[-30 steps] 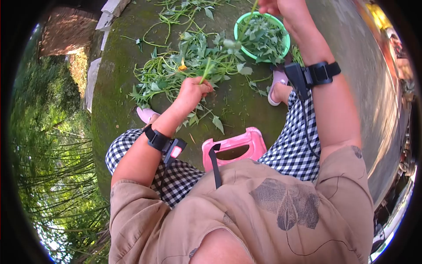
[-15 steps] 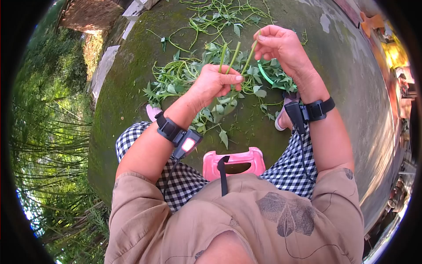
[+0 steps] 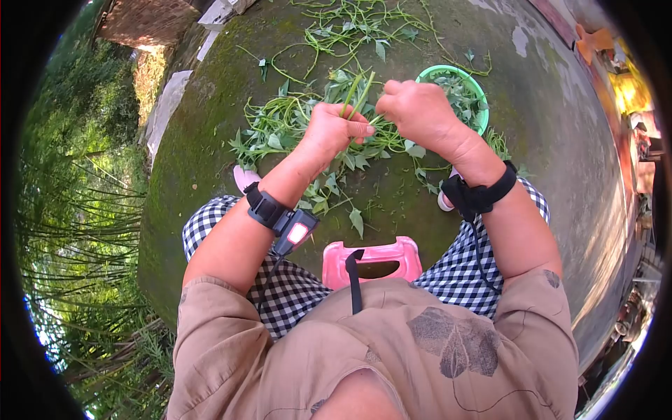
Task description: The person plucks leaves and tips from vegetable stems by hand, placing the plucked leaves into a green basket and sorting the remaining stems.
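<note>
My left hand (image 3: 329, 131) is closed around a few green leafy stems (image 3: 360, 91), whose cut ends stick up past the thumb. Just right of it, my right hand (image 3: 418, 115) has its fingers curled in close to the left thumb. Its fingertips face away, so whatever they pinch is hidden. Beneath both hands lies a loose pile of leafy green vines (image 3: 273, 129) on the ground. Beyond my right hand stands a round basket with a bright green rim (image 3: 483, 105), holding leaves.
More thin vine stems (image 3: 350, 24) are strewn farther out on the mossy concrete (image 3: 203, 133). A pink plastic stool (image 3: 336, 264) is under me, between my knees. Dense greenery (image 3: 77, 175) borders the left side, and assorted items line the right edge.
My right hand has come down and left toward my left hand, its fingers curling in and turning away. More of the green-rimmed basket shows now. My left hand shifted slightly left.
</note>
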`<state>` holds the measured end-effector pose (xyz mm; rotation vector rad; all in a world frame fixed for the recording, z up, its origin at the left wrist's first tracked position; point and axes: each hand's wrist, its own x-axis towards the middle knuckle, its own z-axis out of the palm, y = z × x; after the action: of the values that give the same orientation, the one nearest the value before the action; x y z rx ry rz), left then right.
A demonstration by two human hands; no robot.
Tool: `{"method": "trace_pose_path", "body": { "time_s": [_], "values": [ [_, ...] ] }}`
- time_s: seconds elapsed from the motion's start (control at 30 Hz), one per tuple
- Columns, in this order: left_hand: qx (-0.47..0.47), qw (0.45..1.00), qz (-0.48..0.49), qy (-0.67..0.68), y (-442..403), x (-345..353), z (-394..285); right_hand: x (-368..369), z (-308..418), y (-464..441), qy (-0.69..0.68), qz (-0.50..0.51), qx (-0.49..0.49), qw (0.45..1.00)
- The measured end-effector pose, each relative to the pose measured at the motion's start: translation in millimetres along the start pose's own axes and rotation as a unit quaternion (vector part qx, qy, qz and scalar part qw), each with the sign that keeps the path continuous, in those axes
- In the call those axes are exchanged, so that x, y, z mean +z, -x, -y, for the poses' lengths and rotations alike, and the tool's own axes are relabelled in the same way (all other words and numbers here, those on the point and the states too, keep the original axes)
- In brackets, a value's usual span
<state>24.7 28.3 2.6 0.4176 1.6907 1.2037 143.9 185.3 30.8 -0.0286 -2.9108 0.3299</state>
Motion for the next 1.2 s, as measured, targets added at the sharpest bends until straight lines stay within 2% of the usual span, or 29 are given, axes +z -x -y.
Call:
{"method": "trace_pose_path", "body": {
  "time_s": [0.07,0.27,0.37,0.47,0.57,0.67,0.9,1.2],
  "values": [
    [0.007,1.0,0.003,-0.011,-1,-4,0,2,1,-1,0.005,0.063,0.02,0.998],
    [0.008,1.0,-0.008,-0.004,4,-7,-3,21,-5,2,-0.037,0.057,0.039,0.997],
    [0.003,1.0,0.0,0.02,5,-8,0,27,-9,4,-0.191,-0.006,0.088,0.978],
    [0.004,0.999,0.003,0.054,6,-3,4,20,-8,1,-0.433,0.024,0.204,0.878],
    [0.008,0.997,0.005,0.079,7,-2,-2,18,-6,-2,-0.537,0.009,0.253,0.805],
    [0.011,0.997,-0.006,0.079,7,-2,-4,11,-4,-3,-0.582,-0.022,0.301,0.755],
    [0.005,0.998,-0.016,0.065,5,1,5,-12,-39,-2,-0.58,-0.144,0.311,0.739],
    [0.021,0.998,-0.009,0.056,0,-1,16,-33,-99,30,-0.59,-0.272,0.405,0.643]
  ]
}}
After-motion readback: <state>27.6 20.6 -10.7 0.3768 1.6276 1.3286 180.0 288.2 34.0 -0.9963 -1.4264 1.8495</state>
